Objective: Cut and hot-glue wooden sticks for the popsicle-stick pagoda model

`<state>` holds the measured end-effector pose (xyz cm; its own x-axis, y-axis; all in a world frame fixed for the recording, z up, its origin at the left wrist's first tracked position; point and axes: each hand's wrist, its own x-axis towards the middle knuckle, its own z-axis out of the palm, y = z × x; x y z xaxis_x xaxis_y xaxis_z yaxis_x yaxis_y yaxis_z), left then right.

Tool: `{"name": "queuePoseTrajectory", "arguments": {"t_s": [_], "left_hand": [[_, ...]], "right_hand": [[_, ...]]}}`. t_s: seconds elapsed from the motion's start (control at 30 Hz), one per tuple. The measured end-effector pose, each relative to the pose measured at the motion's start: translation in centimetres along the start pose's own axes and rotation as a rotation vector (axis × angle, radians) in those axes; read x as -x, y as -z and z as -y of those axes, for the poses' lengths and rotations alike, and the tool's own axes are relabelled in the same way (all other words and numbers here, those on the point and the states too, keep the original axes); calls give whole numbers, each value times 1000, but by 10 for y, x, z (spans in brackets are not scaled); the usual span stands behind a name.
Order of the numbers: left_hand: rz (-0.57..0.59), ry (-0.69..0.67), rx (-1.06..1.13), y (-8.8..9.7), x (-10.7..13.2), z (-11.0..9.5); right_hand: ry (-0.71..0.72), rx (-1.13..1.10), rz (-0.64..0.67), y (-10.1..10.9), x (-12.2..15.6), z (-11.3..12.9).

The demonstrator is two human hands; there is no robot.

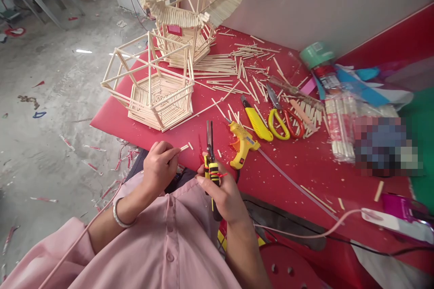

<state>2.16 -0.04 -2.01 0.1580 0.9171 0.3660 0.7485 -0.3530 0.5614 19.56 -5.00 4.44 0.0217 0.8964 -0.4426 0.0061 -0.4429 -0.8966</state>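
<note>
My left hand pinches a short wooden stick at the near edge of the red table. My right hand is closed round the yellow-and-black handles of a pair of cutters, whose blades point away from me, just right of the stick. A yellow glue gun lies just beyond my right hand. Further out on the table stands a hexagonal frame of sticks, with a taller stick tower behind it.
A yellow utility knife, yellow and red scissors, loose sticks and a packet of sticks lie on the table's right. A green-capped bottle is at the back. Cables trail near my right arm. Scraps litter the grey floor.
</note>
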Motion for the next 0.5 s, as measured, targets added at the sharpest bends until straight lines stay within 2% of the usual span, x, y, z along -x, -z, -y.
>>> {"name": "queuePoseTrajectory", "arguments": {"t_s": [0.5], "left_hand": [[3, -14, -30, 1, -1, -2]], "right_hand": [[7, -26, -19, -1, -1, 0]]}}
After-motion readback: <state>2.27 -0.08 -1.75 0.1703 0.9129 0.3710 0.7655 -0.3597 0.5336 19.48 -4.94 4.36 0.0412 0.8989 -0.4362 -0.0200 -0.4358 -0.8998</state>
